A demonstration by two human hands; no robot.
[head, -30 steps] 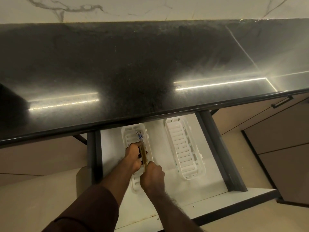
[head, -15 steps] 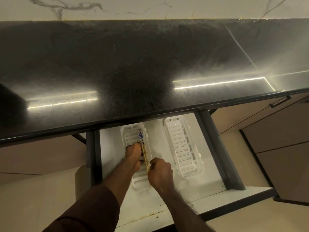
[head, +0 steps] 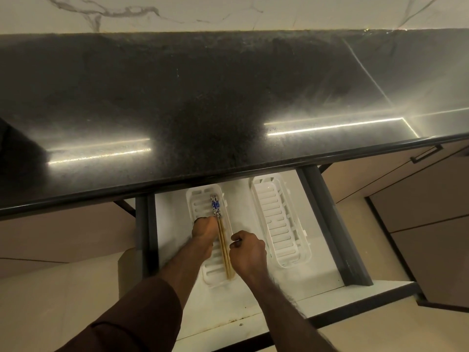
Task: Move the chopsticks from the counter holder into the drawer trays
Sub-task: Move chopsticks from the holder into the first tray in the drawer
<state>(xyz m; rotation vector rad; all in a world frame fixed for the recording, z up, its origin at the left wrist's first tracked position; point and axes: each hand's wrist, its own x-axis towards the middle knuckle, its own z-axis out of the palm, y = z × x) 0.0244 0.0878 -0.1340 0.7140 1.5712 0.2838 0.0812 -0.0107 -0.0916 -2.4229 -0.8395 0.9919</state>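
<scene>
A: Left hand (head: pixel 204 228) rests on the blue-topped wooden chopsticks (head: pixel 222 237) in the left slotted white plastic tray (head: pixel 195 199); right hand (head: pixel 247 251) is clenched, empty.

B: Lifting carelessly could flick them out, I'd guess.

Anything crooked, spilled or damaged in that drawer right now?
Nothing stands out. The chopsticks lie lengthwise in the left tray, roughly parallel. The right tray holds nothing visible. Only small dark specks mark the drawer's front edge.
</scene>
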